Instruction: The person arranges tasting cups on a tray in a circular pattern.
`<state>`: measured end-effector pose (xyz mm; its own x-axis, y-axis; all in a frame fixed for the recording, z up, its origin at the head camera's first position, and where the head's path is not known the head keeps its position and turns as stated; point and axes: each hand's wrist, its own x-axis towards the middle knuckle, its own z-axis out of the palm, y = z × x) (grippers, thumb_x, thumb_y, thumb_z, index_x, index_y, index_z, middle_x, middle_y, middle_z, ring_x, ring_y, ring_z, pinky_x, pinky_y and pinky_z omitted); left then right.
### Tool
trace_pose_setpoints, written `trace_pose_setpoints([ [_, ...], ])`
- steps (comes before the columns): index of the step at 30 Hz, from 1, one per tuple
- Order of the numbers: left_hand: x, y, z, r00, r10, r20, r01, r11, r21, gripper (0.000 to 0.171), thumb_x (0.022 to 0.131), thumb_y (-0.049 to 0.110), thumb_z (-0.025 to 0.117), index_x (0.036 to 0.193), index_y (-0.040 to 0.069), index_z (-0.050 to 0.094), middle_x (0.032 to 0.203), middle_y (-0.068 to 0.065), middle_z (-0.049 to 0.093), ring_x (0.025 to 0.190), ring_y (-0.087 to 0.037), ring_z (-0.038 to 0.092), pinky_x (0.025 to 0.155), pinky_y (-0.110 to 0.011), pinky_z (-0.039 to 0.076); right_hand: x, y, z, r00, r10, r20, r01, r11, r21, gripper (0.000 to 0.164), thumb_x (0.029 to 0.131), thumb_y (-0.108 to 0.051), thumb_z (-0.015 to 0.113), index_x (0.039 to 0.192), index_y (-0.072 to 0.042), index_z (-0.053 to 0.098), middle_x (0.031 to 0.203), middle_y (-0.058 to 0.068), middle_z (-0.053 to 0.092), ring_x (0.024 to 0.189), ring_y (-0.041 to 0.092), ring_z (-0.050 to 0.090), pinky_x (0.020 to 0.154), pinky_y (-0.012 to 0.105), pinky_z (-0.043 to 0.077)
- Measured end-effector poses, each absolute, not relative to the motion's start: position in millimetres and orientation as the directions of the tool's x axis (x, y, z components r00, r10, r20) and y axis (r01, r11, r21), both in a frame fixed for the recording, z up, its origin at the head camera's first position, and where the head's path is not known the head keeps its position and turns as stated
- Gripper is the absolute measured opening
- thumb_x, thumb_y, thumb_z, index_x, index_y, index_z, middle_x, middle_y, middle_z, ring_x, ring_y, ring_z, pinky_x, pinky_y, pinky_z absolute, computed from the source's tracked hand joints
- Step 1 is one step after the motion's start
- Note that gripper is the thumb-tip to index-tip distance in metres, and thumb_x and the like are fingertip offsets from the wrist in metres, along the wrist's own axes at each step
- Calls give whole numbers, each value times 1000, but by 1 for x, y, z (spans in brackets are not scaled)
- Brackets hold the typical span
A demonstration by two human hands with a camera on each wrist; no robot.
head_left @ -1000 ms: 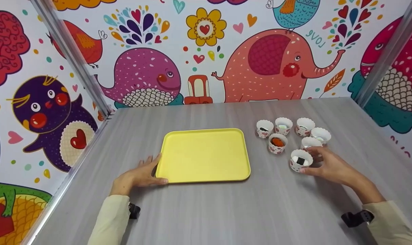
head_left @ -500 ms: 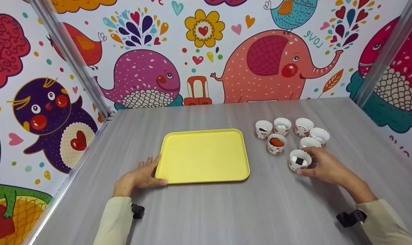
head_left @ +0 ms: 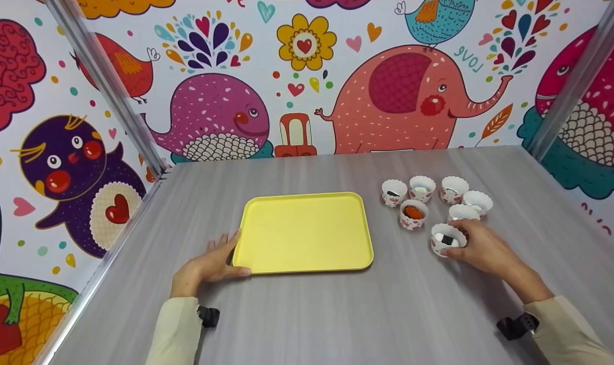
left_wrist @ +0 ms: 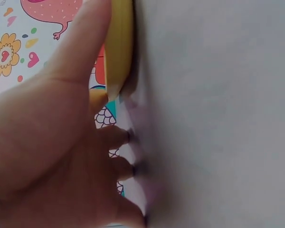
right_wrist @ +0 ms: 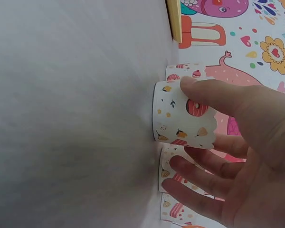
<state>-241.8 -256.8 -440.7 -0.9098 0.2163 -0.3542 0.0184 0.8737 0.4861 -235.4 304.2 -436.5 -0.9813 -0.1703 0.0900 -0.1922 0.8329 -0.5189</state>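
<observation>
While I watch through the cameras, the right hand (head_left: 482,248) pinches one paper cup (right_wrist: 178,114) between thumb and index finger, the other fingers reaching loosely past it; whether the cup is off the table (head_left: 307,319) I cannot tell. The left hand (head_left: 209,263) has its fingers spread, thumb and index touching either side of a corner of the yellow tray (head_left: 304,235), which lies flat, well to the left of the pinching fingers. I judge squeezing the main risk: thin paper could buckle if the thumb presses too hard. A tilted wrist could spill the white piece (head_left: 447,240) inside, and those loose fingers could knock the neighbouring cup (head_left: 462,209). I count two hands, one tray and seven cups: the pinched one, three grouped just beyond the right fingertips, and three farther toward the tray, one holding something orange (head_left: 414,213).
</observation>
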Motion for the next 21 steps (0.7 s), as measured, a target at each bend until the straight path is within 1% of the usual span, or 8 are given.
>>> trace_pose_setpoints([
  [5, -243, -258, -443, -912, 221, -347, 25, 872, 489, 118, 80, 56, 77, 162, 9, 6, 163, -35, -2, 147, -60, -7, 117, -74, 6, -234, 301, -438, -980, -157, 124, -199, 823, -533, 63, 78, -28, 85, 124, 7, 61, 122, 27, 63, 108, 40, 59, 95, 58, 47],
  [9, -243, -259, -444, -914, 222, -340, 30, 871, 490, 117, 81, 55, 77, 162, 9, 7, 163, -35, -1, 147, -61, -7, 117, -74, 6, -234, 296, -438, -973, -156, 173, -225, 811, -540, 55, 75, -23, 87, 117, 5, 64, 113, 22, 66, 99, 33, 59, 86, 47, 48],
  [12, -242, -259, -444, -915, 220, -338, 30, 873, 486, 116, 81, 55, 77, 162, 9, 7, 163, -35, -1, 147, -61, -7, 116, -75, 6, -234, 293, -438, -972, -160, 172, -230, 798, -557, 52, 74, -23, 89, 113, 2, 65, 108, 17, 66, 93, 27, 57, 80, 39, 46],
  [17, -242, -258, -444, -917, 212, -339, 24, 876, 482, 116, 81, 55, 77, 162, 11, 7, 163, -34, 0, 147, -60, -7, 114, -77, 5, -231, 289, -436, -978, -149, 143, -205, 782, -588, 50, 76, -24, 88, 113, 0, 64, 110, 17, 66, 95, 29, 60, 81, 41, 48],
  [19, -242, -258, -444, -918, 206, -339, 21, 878, 478, 116, 81, 55, 77, 162, 12, 7, 164, -33, 0, 148, -59, -6, 113, -79, 6, -231, 286, -433, -980, -139, 143, -198, 771, -606, 49, 76, -22, 87, 113, -1, 63, 110, 17, 67, 94, 29, 62, 78, 38, 49],
  [21, -242, -258, -444, -919, 199, -341, 19, 884, 467, 115, 81, 56, 77, 163, 14, 7, 165, -31, 1, 148, -59, -5, 110, -81, 7, -231, 283, -431, -980, -131, 148, -195, 760, -620, 48, 76, -21, 87, 112, -2, 63, 108, 17, 67, 93, 27, 62, 74, 33, 48],
])
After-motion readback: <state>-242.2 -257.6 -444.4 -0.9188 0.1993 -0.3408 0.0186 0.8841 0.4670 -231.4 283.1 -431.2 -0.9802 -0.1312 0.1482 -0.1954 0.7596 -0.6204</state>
